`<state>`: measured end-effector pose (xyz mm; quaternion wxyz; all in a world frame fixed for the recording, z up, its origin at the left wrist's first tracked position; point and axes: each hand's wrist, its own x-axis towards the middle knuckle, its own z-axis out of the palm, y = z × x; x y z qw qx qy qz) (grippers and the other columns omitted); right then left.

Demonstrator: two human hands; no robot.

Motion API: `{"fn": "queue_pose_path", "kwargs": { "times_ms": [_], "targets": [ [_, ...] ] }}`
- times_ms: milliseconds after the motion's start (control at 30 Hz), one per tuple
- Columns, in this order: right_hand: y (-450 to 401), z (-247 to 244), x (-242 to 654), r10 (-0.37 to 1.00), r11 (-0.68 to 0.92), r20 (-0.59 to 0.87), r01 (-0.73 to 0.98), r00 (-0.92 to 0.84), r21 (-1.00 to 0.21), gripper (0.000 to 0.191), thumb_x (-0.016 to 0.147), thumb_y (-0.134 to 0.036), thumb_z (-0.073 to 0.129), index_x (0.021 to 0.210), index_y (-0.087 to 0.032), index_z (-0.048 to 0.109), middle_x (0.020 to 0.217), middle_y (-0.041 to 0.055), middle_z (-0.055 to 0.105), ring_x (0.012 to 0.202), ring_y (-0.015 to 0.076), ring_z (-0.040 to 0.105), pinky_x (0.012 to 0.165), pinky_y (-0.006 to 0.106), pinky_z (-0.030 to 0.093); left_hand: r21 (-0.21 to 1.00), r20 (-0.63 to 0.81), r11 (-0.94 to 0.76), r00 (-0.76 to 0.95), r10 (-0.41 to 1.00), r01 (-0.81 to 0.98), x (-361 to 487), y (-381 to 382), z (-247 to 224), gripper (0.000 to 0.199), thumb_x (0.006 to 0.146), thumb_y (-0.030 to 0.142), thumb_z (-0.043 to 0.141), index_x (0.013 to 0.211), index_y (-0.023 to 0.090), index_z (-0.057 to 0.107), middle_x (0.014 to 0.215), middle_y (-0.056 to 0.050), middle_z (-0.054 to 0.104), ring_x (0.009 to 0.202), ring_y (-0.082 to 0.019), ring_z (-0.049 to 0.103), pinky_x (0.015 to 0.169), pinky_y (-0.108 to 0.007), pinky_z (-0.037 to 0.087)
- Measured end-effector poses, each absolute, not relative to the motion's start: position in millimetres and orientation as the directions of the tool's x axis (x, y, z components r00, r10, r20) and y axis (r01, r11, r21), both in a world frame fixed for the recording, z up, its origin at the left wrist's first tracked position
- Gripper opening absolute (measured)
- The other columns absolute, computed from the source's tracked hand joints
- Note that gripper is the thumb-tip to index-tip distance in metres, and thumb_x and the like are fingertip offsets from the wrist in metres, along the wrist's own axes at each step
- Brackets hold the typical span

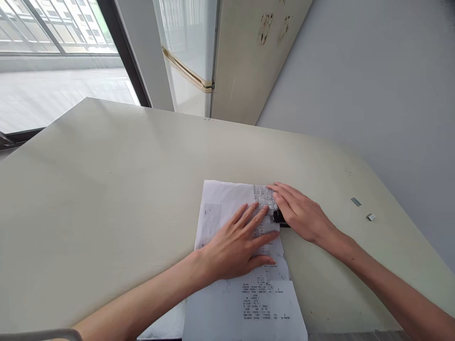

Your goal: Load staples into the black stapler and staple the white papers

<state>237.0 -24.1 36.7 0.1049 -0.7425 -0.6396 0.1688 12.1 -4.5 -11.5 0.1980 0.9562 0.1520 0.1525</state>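
Printed paper sheets [227, 194] lie in a stack near the front of the table, with text and a dark brick-like pattern at the upper right. My left hand [238, 241] rests flat on the sheets, fingers spread and holding nothing. At their upper right edge sits a black stapler [278, 217], mostly hidden by my right hand [302, 213]. The fingers of that hand stretch over the stapler and press down on it, the tips reaching the patterned corner of the paper.
A pale table [124, 189] spreads out around the sheets. Two small metallic pieces, apparently staple strips [356, 202], lie to the right. Behind the table stands a fridge [234, 71], with a window [64, 61] at the left and a grey wall [373, 85] at the right.
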Motion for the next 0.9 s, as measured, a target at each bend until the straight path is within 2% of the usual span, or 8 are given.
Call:
{"fn": "queue_pose_path", "kwargs": {
  "times_ms": [133, 333, 433, 533, 633, 767, 833, 900],
  "targets": [
    [-25.0, 34.0, 233.7, 0.989, -0.136, -0.091, 0.943, 0.113, -0.305, 0.051, 0.11, -0.045, 0.028, 0.146, -0.035, 0.061, 0.159, 0.0013, 0.056, 0.15, 0.0312, 0.049, 0.121, 0.06, 0.044, 0.433, 0.248, -0.872, 0.899, 0.36, 0.229, 12.1, -4.7, -13.5, 0.059, 0.105, 0.062, 0.051, 0.151, 0.027, 0.056, 0.176, -0.012, 0.02, 0.163, -0.038, 0.014, 0.132, -0.06, 0.021],
    [-24.3, 24.2, 221.6, 0.998, -0.045, 0.03, 0.996, 0.047, -0.08, 0.054, 0.109, -0.038, 0.03, 0.155, -0.028, 0.056, 0.159, 0.0106, 0.055, 0.149, 0.0379, 0.048, 0.118, 0.064, 0.043, 0.432, 0.256, -0.874, 0.898, 0.357, 0.224, 13.3, -4.8, -17.1, 0.059, 0.104, 0.061, 0.055, 0.152, 0.026, 0.056, 0.177, -0.011, 0.019, 0.163, -0.037, 0.014, 0.133, -0.058, 0.018],
    [-22.7, 23.1, 218.6, 0.999, -0.025, 0.038, 0.999, 0.027, -0.041, 0.055, 0.109, -0.036, 0.029, 0.156, -0.025, 0.055, 0.159, 0.0135, 0.056, 0.147, 0.0402, 0.049, 0.115, 0.066, 0.044, 0.437, 0.276, -0.874, 0.894, 0.354, 0.211, 14.1, -4.6, -18.7, 0.059, 0.104, 0.06, 0.054, 0.153, 0.027, 0.055, 0.177, -0.009, 0.017, 0.163, -0.037, 0.014, 0.134, -0.058, 0.018],
    [-21.9, 26.6, 222.4, 0.999, -0.039, 0.015, 0.992, 0.041, -0.118, 0.054, 0.11, -0.038, 0.03, 0.157, -0.027, 0.054, 0.159, 0.01, 0.056, 0.147, 0.037, 0.05, 0.116, 0.064, 0.045, 0.425, 0.275, -0.88, 0.896, 0.35, 0.214, 14.3, -4.7, -18.7, 0.058, 0.106, 0.059, 0.051, 0.154, 0.028, 0.053, 0.178, -0.007, 0.013, 0.164, -0.036, 0.013, 0.134, -0.057, 0.017],
    [-23.5, 31.2, 231.5, 0.996, -0.087, -0.001, 0.945, 0.091, -0.316, 0.053, 0.111, -0.041, 0.027, 0.156, -0.031, 0.052, 0.159, 0.0025, 0.057, 0.148, 0.0303, 0.051, 0.119, 0.057, 0.046, 0.402, 0.24, -0.886, 0.907, 0.345, 0.231, 12.3, -4.8, -15.6, 0.057, 0.107, 0.059, 0.049, 0.155, 0.028, 0.053, 0.178, -0.007, 0.014, 0.164, -0.035, 0.011, 0.134, -0.056, 0.016],
    [-30.0, 30.0, 243.7, 0.983, -0.025, 0.139, 0.848, 0.116, -0.53, 0.049, 0.112, -0.043, 0.028, 0.147, -0.03, 0.059, 0.152, 0.0026, 0.063, 0.143, 0.0266, 0.056, 0.117, 0.049, 0.048, 0.391, 0.195, -0.88, 0.91, 0.366, 0.27, 2.8, -2.7, -8.4, 0.056, 0.108, 0.058, 0.048, 0.157, 0.031, 0.051, 0.178, -0.006, 0.015, 0.164, -0.035, 0.01, 0.133, -0.056, 0.018],
    [-35.4, 25.0, 249.4, 0.967, 0.072, 0.242, 0.834, 0.075, -0.547, 0.044, 0.112, -0.041, 0.03, 0.139, -0.029, 0.063, 0.144, 0.0046, 0.068, 0.138, 0.0265, 0.06, 0.115, 0.048, 0.049, 0.388, 0.18, -0.876, 0.909, 0.377, 0.287, -5.0, -0.3, -5.3, 0.056, 0.108, 0.057, 0.048, 0.159, 0.033, 0.048, 0.178, -0.004, 0.012, 0.164, -0.034, 0.009, 0.133, -0.057, 0.019],
    [-42.5, 17.8, 256.2, 0.945, 0.18, 0.328, 0.845, -0.005, -0.503, 0.04, 0.112, -0.037, 0.032, 0.134, -0.028, 0.064, 0.139, 0.0063, 0.07, 0.133, 0.0268, 0.063, 0.111, 0.047, 0.05, 0.385, 0.167, -0.873, 0.907, 0.386, 0.3, -13.7, 2.3, -3.0, 0.056, 0.108, 0.056, 0.048, 0.16, 0.035, 0.047, 0.178, -0.003, 0.01, 0.164, -0.034, 0.008, 0.133, -0.057, 0.02]
  ]
}}
